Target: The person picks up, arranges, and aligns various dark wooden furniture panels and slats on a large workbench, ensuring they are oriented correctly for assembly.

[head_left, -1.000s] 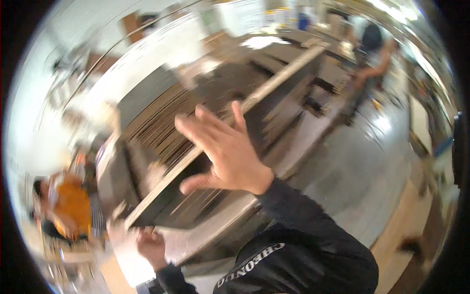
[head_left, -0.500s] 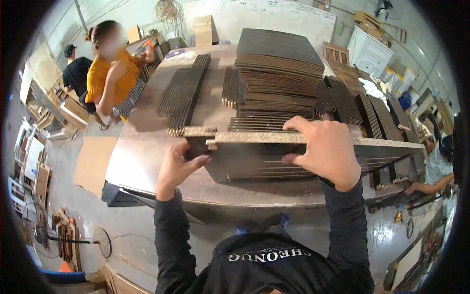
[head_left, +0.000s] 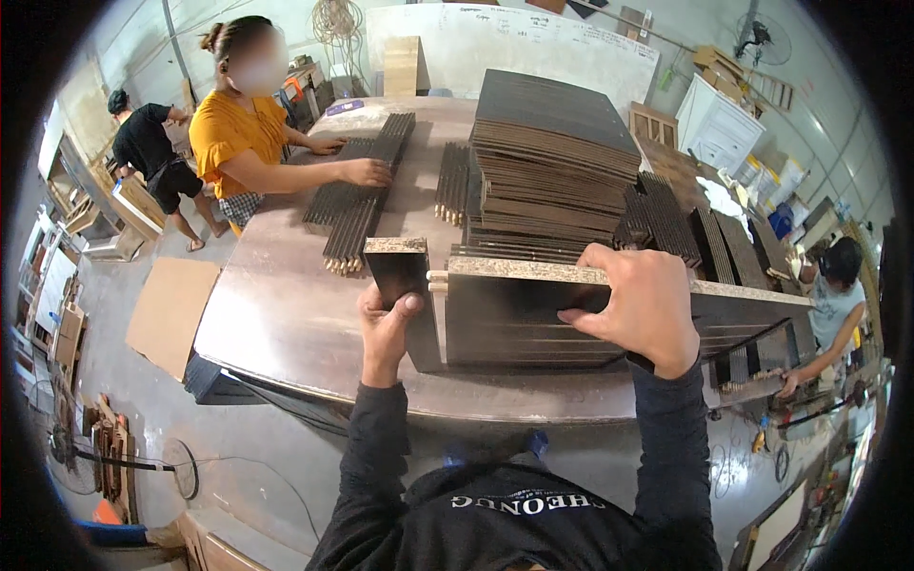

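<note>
Head view looks down on a big dark-brown worktop (head_left: 286, 314) in a workshop with a grey concrete floor (head_left: 238, 457), pale walls and clutter round the rim. Far left, a person in black (head_left: 148, 152) bends over wooden frames by the wall, and a flat sheet of cardboard (head_left: 171, 309) lies on the floor beside the worktop. Next along, a person in a yellow shirt (head_left: 233, 143) leans on the far edge, one hand on a row of thin dark strips (head_left: 362, 190) laid side by side.

Centre now: the left hand (head_left: 386, 333) has its grip closed round a small dark panel (head_left: 405, 290) standing upright on the worktop, thumb on the near face, raw chipboard edge on top. Just to its right, pale dowel ends (head_left: 438, 282) stick out of the end of a long dark board (head_left: 533, 319), also standing on edge, near but not yet meeting the small panel. The right hand (head_left: 643, 305) grips that long board from above, fingers curled over its pale top edge, thumb on the near face.

Behind them rises a tall stack of dark panels (head_left: 557, 157), with more panels set on edge (head_left: 666, 224) to its right. No bins or trays show clearly; a white box-like cabinet (head_left: 719, 124) stands at the back right, contents hidden. Far right, a person in a grey shirt (head_left: 828, 305) reaches toward the worktop's end, squeezed by the lens rim and hard to read. The long board's right end is lost among the clutter there.
</note>
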`<action>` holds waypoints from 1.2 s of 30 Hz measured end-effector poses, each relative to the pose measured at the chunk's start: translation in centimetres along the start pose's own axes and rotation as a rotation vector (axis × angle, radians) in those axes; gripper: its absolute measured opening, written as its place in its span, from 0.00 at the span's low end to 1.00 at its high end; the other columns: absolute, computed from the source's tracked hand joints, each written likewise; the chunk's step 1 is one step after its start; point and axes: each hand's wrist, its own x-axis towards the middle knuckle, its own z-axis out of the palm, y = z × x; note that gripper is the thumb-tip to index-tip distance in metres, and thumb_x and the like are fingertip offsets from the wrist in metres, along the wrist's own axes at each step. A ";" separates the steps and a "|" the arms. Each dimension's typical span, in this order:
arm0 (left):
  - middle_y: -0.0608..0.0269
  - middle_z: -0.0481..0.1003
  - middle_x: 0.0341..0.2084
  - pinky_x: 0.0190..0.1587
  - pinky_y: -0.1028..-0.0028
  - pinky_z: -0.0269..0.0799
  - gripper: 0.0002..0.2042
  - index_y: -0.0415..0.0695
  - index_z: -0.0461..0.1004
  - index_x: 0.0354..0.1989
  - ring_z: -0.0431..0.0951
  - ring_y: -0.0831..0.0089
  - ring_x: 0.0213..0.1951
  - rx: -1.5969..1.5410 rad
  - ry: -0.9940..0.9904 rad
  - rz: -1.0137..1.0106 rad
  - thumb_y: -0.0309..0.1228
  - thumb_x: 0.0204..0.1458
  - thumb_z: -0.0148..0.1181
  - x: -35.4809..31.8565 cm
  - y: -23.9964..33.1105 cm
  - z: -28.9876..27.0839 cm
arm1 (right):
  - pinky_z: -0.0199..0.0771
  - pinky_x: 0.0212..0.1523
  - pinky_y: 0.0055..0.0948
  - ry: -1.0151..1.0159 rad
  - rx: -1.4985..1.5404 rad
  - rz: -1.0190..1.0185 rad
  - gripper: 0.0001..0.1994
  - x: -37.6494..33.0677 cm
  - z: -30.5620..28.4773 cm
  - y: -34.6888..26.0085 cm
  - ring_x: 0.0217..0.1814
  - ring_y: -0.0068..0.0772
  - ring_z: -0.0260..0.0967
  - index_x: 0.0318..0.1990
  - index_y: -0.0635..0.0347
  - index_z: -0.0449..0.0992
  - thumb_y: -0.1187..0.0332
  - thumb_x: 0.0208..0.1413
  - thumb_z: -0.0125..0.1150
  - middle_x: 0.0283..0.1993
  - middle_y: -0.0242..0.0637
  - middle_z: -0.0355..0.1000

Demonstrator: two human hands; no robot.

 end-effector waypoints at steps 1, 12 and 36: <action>0.73 0.72 0.27 0.34 0.83 0.65 0.13 0.38 0.73 0.35 0.68 0.85 0.30 -0.002 0.006 -0.002 0.33 0.44 0.66 0.1 0.0 0.0 | 0.67 0.26 0.35 0.003 -0.002 0.001 0.22 0.0 -0.1 0.0 0.22 0.41 0.70 0.30 0.53 0.74 0.54 0.26 0.73 0.18 0.39 0.70; 0.72 0.72 0.26 0.33 0.82 0.66 0.08 0.40 0.73 0.33 0.69 0.83 0.28 -0.030 0.091 0.029 0.23 0.42 0.60 -1.3 0.5 0.1 | 0.66 0.24 0.35 0.029 0.032 -0.045 0.22 0.0 0.0 0.3 0.22 0.42 0.70 0.29 0.54 0.75 0.52 0.26 0.72 0.17 0.38 0.69; 0.65 0.72 0.34 0.40 0.77 0.67 0.19 0.37 0.69 0.43 0.71 0.75 0.36 0.050 -0.008 0.001 0.23 0.39 0.62 2.3 4.1 1.2 | 0.68 0.22 0.34 0.130 0.119 -0.043 0.19 0.9 1.1 1.6 0.19 0.41 0.70 0.17 0.56 0.74 0.50 0.31 0.70 0.14 0.39 0.68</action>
